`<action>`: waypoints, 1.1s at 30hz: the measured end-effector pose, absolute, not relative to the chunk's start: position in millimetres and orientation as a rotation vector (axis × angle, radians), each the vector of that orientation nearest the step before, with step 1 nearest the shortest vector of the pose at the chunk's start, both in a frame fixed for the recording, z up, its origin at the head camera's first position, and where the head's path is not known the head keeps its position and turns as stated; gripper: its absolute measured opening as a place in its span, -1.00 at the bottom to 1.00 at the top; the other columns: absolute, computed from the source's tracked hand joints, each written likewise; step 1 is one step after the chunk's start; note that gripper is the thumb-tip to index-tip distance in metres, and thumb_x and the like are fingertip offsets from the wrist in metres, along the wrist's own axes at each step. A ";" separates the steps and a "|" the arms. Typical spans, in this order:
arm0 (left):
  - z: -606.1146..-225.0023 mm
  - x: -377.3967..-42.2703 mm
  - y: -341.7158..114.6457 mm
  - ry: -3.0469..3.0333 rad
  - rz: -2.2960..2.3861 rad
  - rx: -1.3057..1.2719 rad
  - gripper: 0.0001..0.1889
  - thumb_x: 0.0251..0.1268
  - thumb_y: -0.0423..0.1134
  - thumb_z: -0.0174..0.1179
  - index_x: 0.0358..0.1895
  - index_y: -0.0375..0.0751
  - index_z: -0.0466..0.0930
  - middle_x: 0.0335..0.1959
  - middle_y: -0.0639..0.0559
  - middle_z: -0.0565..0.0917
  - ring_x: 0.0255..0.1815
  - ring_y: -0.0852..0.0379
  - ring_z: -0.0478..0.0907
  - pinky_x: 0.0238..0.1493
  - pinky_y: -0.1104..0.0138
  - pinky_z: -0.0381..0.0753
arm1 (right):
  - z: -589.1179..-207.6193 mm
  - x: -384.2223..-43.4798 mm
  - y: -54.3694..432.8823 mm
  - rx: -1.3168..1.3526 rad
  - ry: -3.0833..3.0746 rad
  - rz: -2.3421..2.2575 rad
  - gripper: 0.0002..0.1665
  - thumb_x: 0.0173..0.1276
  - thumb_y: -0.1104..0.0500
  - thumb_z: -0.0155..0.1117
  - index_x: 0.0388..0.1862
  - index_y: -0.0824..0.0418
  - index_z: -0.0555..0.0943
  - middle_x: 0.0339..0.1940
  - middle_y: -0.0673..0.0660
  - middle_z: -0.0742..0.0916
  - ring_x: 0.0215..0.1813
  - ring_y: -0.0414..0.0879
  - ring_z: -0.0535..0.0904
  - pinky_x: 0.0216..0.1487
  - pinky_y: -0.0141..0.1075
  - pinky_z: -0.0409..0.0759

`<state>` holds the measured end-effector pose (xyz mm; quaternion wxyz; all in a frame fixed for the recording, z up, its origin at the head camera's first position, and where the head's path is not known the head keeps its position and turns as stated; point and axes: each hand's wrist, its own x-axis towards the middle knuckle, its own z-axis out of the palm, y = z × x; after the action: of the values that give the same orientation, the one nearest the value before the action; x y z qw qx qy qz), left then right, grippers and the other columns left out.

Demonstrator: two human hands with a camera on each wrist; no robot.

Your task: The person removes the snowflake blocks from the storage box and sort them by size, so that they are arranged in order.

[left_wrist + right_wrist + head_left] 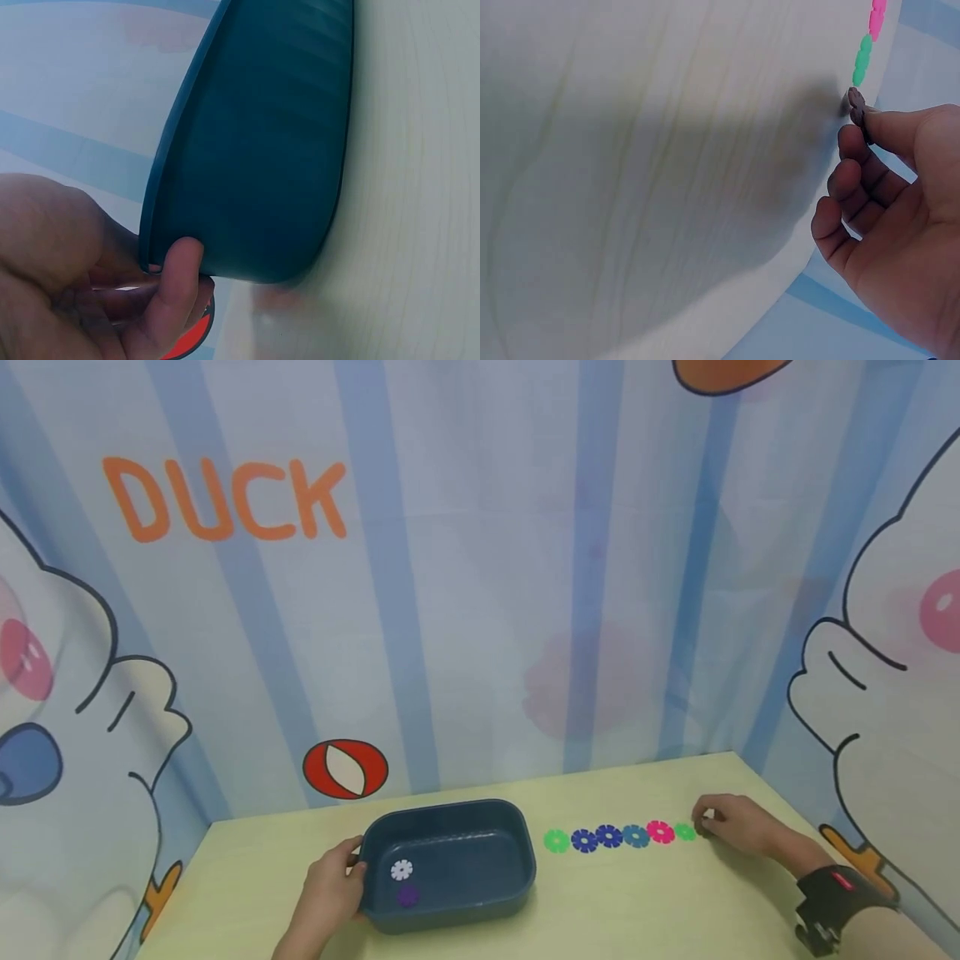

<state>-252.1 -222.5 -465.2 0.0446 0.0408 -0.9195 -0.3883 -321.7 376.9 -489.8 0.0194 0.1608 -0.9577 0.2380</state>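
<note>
At lower right, the right hand (738,825) pinches a dark disc (856,105), best lowered flat beside the green disc (686,832); at lower left of centre, the left hand (327,885) grips the tray (468,868).

Dark disc (858,114), pinched beside green disc (862,60), blue tray (465,870)

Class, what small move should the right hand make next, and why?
Probably lay the dark piece flat and let go: the right hand pinches it beside the green piece at the right end of the row of notched discs.
</note>
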 end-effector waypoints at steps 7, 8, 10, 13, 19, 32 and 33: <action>-464.5 -250.2 -223.2 -2.801 -1.176 0.110 -0.53 0.48 -0.52 0.11 0.41 -0.57 0.42 0.15 -0.59 0.64 -0.02 -0.36 0.75 -0.65 0.30 0.76 | -490.9 -324.6 377.5 0.465 -3.010 0.729 -0.84 0.53 0.34 0.22 -0.12 0.14 0.70 -0.33 -0.03 0.69 -0.37 -0.14 0.45 -0.35 -0.31 0.45; -464.4 -250.0 -223.2 -2.800 -1.181 0.110 -0.52 0.48 -0.52 0.11 0.41 -0.57 0.42 0.15 -0.59 0.64 -0.04 -0.35 0.75 -0.65 0.29 0.76 | -491.3 -325.1 377.7 0.454 -3.015 0.722 -0.84 0.53 0.33 0.22 -0.11 0.13 0.70 -0.33 -0.03 0.69 -0.37 -0.14 0.45 -0.35 -0.31 0.46; -464.3 -249.8 -223.3 -2.797 -1.195 0.112 -0.52 0.48 -0.52 0.11 0.42 -0.56 0.41 0.15 -0.59 0.64 -0.07 -0.32 0.76 -0.66 0.29 0.76 | -490.5 -325.8 378.0 0.442 -3.026 0.715 -0.85 0.54 0.31 0.22 -0.11 0.14 0.70 -0.33 -0.03 0.70 -0.36 -0.12 0.47 -0.33 -0.28 0.47; -464.5 -250.1 -223.3 -2.795 -1.213 0.117 -0.52 0.48 -0.52 0.10 0.43 -0.56 0.40 0.15 -0.59 0.63 -0.10 -0.30 0.77 -0.66 0.28 0.76 | -487.9 -325.9 377.5 0.421 -3.046 0.687 -0.86 0.55 0.29 0.22 -0.11 0.13 0.70 -0.34 -0.05 0.73 -0.36 -0.13 0.50 -0.32 -0.27 0.50; -464.5 -251.2 -223.2 -2.801 -1.215 0.128 -0.51 0.49 -0.52 0.10 0.43 -0.55 0.40 0.16 -0.58 0.63 -0.14 -0.25 0.77 -0.66 0.28 0.76 | -479.0 -322.1 363.6 0.414 -3.041 0.648 -0.84 0.56 0.25 0.23 0.00 0.20 0.70 -0.49 -0.05 0.65 -0.47 -0.14 0.44 -0.45 -0.32 0.41; -463.5 -248.5 -224.5 -2.775 -1.229 0.112 -0.52 0.48 -0.54 0.10 0.42 -0.57 0.41 0.15 -0.59 0.63 -0.12 -0.29 0.77 -0.67 0.28 0.76 | -439.7 -308.0 281.2 0.732 -2.911 0.650 -0.75 0.61 0.10 0.26 0.13 0.15 0.71 -0.53 -0.14 0.59 -0.52 -0.31 0.40 -0.48 -0.40 0.45; -463.7 -248.4 -224.8 -2.775 -1.225 0.110 -0.52 0.48 -0.54 0.10 0.42 -0.57 0.41 0.15 -0.59 0.63 -0.13 -0.29 0.77 -0.67 0.29 0.76 | -437.7 -307.1 276.3 0.746 -2.910 0.654 -0.76 0.61 0.09 0.26 0.12 0.14 0.71 -0.54 -0.14 0.59 -0.53 -0.32 0.40 -0.48 -0.40 0.46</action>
<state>-248.4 -224.8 -463.7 0.0532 0.0360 -0.9130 -0.4029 -307.1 276.3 -437.7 0.0339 0.2424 -0.9460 0.2126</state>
